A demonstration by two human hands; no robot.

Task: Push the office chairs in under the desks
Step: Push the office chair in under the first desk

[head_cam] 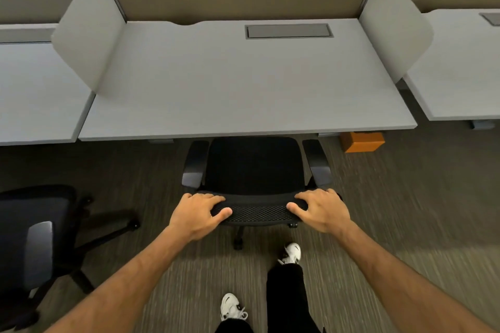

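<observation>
A black office chair faces the grey desk straight ahead. The front of its seat and armrests sits at the desk's front edge, just beneath it. My left hand grips the left end of the chair's mesh backrest top, and my right hand grips the right end. A second dark office chair stands on the carpet at lower left, out from the neighbouring desk.
White side dividers flank the middle desk. An orange box lies on the floor under the desk's right edge. Another desk is at right. My feet in white shoes stand on the carpet behind the chair.
</observation>
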